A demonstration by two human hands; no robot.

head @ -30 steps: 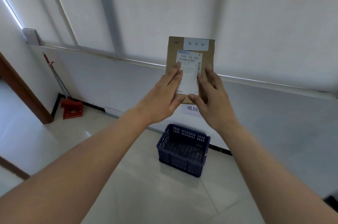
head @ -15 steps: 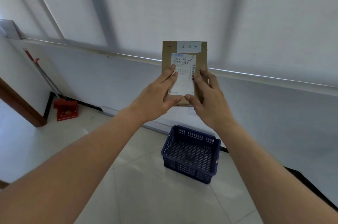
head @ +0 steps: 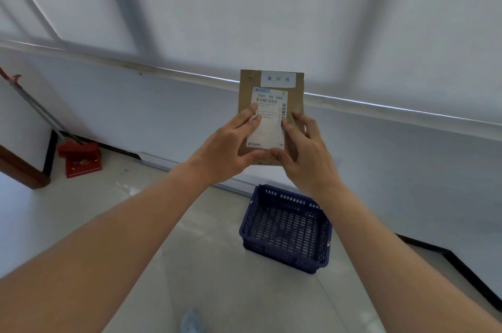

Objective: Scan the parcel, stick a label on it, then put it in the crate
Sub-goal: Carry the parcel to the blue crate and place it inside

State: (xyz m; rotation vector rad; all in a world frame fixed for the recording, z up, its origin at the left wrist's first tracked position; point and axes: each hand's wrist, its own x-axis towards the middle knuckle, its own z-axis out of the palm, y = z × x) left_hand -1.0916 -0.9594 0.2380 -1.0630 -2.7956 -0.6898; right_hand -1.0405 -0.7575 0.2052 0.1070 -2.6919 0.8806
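A flat brown cardboard parcel [head: 296, 93] is held upright in front of me at arm's length. It carries a white shipping label [head: 271, 107] with barcodes and a small white sticker [head: 278, 78] with printed characters at its top edge. My left hand [head: 231, 148] grips the parcel's lower left, fingers lying on the shipping label. My right hand [head: 304, 153] grips its lower right edge. Below, a dark blue slotted plastic crate [head: 285, 226] stands on the floor by the wall, with nothing visible inside.
A red dustpan [head: 80, 158] with a long handle leans in the left corner beside a brown door frame [head: 19, 169]. A white wall with a window blind and ledge [head: 380, 107] runs behind the crate. The floor is pale tile.
The view has shifted right and closer to the crate. The parcel sits lower in view, above the crate, both hands keeping the same grip.
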